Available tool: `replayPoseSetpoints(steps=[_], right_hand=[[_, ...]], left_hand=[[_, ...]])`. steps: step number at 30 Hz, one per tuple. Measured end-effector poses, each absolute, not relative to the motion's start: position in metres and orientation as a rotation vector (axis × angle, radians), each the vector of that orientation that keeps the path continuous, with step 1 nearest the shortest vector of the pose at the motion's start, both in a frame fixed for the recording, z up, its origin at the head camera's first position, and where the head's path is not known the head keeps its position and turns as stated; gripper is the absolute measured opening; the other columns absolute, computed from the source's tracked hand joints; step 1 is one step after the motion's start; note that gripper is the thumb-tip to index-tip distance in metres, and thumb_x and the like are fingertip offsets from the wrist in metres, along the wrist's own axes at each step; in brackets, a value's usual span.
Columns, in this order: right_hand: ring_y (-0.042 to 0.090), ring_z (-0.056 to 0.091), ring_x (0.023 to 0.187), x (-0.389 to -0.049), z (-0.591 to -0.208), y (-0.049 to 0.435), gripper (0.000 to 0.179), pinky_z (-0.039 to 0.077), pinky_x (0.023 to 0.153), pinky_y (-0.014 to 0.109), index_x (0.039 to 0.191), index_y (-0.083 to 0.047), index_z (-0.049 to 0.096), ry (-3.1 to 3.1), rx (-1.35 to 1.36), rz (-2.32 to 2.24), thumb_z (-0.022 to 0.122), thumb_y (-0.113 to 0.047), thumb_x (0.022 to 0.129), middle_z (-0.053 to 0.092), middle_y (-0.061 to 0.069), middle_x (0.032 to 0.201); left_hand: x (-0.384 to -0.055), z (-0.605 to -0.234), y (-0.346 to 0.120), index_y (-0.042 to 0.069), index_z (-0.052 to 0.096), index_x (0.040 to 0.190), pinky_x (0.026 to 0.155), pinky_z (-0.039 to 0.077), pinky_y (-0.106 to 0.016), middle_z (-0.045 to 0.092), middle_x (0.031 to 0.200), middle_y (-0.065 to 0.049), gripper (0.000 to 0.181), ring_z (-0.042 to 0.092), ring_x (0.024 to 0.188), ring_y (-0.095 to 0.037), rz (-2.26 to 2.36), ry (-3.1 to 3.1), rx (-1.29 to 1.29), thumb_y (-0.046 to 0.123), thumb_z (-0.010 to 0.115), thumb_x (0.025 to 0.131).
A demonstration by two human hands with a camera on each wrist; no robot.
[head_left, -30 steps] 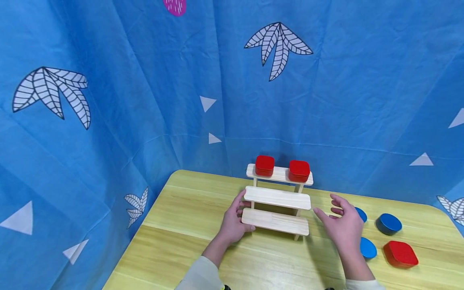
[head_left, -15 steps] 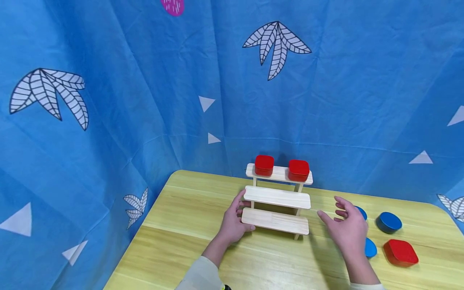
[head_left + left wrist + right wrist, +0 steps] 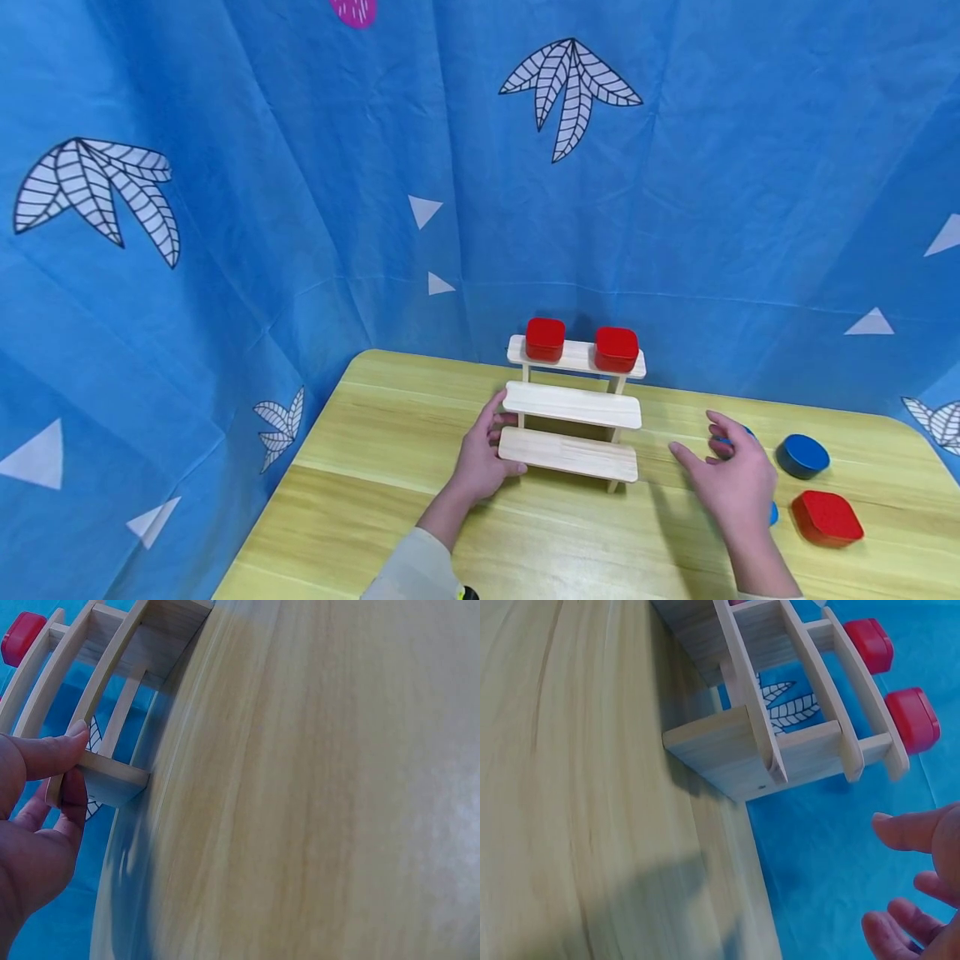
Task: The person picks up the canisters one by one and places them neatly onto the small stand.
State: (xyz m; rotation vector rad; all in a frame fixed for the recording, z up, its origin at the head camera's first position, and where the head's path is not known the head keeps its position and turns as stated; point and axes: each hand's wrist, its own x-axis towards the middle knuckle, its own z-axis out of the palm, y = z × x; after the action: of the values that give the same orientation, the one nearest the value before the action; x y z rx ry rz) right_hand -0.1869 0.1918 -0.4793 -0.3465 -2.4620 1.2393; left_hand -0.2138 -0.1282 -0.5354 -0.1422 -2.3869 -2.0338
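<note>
A three-tier wooden shelf (image 3: pixel 570 404) stands on the table. Two red square boxes (image 3: pixel 545 339) sit on its top tier. My left hand (image 3: pixel 480 460) grips the left end of the bottom tier; in the left wrist view, its thumb lies on top of the board (image 3: pixel 112 664) and the fingers curl below. To the right of the shelf, my right hand (image 3: pixel 738 487) hovers with bent, spread fingers and nothing between them. It partly hides two blue round boxes near it. In the right wrist view, the hand (image 3: pixel 930 892) is apart from the shelf.
A blue round box (image 3: pixel 802 456) and a third red square box (image 3: pixel 827 518) lie on the wooden table (image 3: pixel 360 492), right of my right hand. A blue patterned cloth (image 3: pixel 735 208) hangs behind the table and along its left side.
My right hand has moved to the right, away from the shelf and further over the blue boxes. The left hand keeps its grip on the bottom tier.
</note>
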Motion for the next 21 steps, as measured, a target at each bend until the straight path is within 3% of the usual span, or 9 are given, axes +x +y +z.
replayPoseSetpoints(steps=[17, 21], right_hand=[[0.038, 0.06, 0.108, -0.174, -0.487, 0.209, 0.073, 0.037, 0.06, 0.002, 0.139, -0.003, 0.057, -2.556, -0.428, 1.195, 0.09, -0.022, 0.076, 0.057, 0.022, 0.127], [0.04, 0.061, 0.106, -0.173, -0.49, 0.214, 0.074, 0.046, 0.065, 0.015, 0.14, -0.004, 0.057, -2.594, -0.46, 1.131, 0.089, -0.026, 0.076, 0.06, 0.023, 0.125]], left_hand=[[-0.212, -0.533, -0.128, 0.044, 0.032, 0.154, 0.077, 0.057, -0.034, 0.058, 0.127, -0.001, 0.127, 0.058, 0.106, -0.024, -2.041, -2.399, -0.112, -0.028, 0.08, 0.06], [-0.213, -0.532, -0.128, 0.044, 0.032, 0.154, 0.077, 0.057, -0.034, 0.058, 0.127, -0.001, 0.127, 0.058, 0.107, -0.024, -2.042, -2.397, -0.115, -0.027, 0.08, 0.06]])
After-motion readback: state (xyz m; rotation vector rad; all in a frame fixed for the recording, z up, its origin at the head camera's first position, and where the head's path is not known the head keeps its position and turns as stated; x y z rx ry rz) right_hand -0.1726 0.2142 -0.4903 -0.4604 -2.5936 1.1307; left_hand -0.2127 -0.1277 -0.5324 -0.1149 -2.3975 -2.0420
